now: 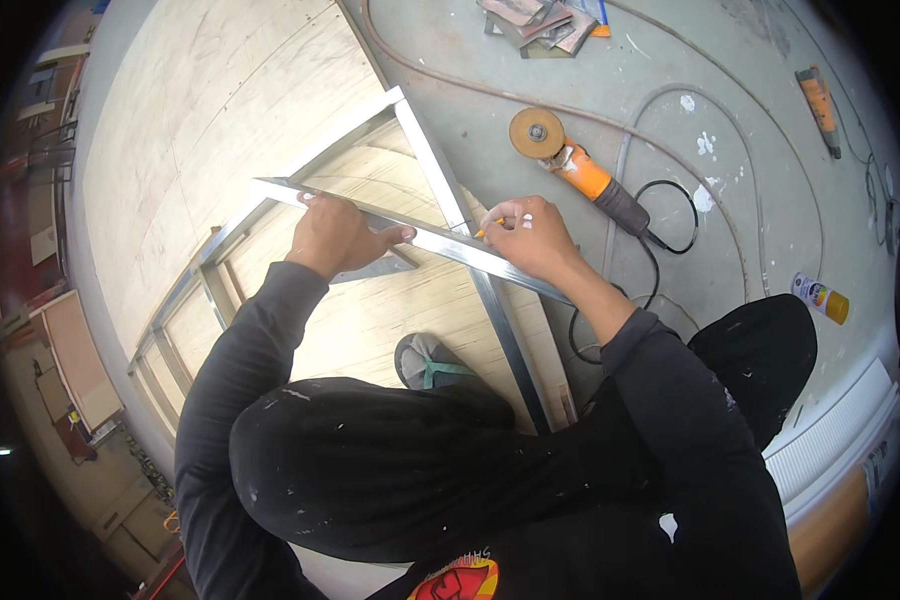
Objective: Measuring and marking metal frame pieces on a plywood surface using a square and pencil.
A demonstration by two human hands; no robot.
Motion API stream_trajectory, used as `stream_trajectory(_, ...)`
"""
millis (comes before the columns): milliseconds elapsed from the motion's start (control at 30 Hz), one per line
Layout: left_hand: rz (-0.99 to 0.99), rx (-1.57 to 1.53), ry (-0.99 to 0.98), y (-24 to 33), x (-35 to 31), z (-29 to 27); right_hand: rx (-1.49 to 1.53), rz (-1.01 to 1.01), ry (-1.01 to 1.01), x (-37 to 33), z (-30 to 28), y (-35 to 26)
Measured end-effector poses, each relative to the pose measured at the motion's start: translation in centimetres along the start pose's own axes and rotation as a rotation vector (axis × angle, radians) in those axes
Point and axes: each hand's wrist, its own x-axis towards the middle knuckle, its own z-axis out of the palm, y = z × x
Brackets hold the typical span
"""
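My left hand (338, 236) is closed over a loose metal channel (482, 258), its thumb along the near side. This channel lies slantwise across a metal frame (428, 160) resting on a plywood sheet (210, 110). Pinched in my right hand (532, 238) is a thin orange pencil (490, 228), its tip close to the spot where the channel crosses the frame's right bar. Beneath my left hand, a flat grey triangular piece (380, 266) shows in part; the rest is hidden.
An angle grinder (592, 178) with a round disc lies on the floor to the right, its black cord looping nearby. Hoses (660, 150) run across the floor. Farther off are sanding sheets (545, 22), another orange tool (818, 108) and a spray can (820, 298). My sandalled foot (435, 365) stands inside the frame.
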Motion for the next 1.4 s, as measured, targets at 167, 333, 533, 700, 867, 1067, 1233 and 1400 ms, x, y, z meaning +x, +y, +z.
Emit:
stream_trajectory(167, -0.011, 0.003, -0.043, 0.4, 0.1, -0.4, -0.014, -0.01, -0.002, -0.2, -0.3, -0.4)
stream_trajectory(333, 0.036, -0.034, 0.064, -0.3, 0.2, 0.5, -0.092, -0.062, 0.003, -0.3, -0.1, -0.4)
stream_trajectory(533, -0.041, -0.025, -0.052, 1.0, -0.3, -1.3, -0.051, -0.031, 0.007, -0.7, -0.3, -1.3)
stream_trajectory(700, -0.029, 0.035, -0.027, 1.0, -0.5, -1.1, -0.07, -0.046, -0.009, -1.0, -0.4, -1.8)
stream_trajectory(867, -0.017, 0.025, -0.022, 1.2, -0.4, -1.3, -0.082, -0.157, 0.038, -1.0, 0.2, -0.8)
stream_trajectory(1067, 0.0, 0.042, 0.003, 0.9, -0.4, -1.0, -0.071, -0.146, 0.156, -1.4, 0.5, -1.4)
stream_trajectory(1233, -0.022, 0.038, -0.061, 1.2, -0.4, -1.7, -0.069, -0.12, 0.084, -1.1, 0.3, -1.0)
stream_trajectory(1400, -0.006, 0.052, -0.03, 1.1, -0.2, -1.3, -0.079, -0.121, 0.067, -1.0, 0.2, -1.0)
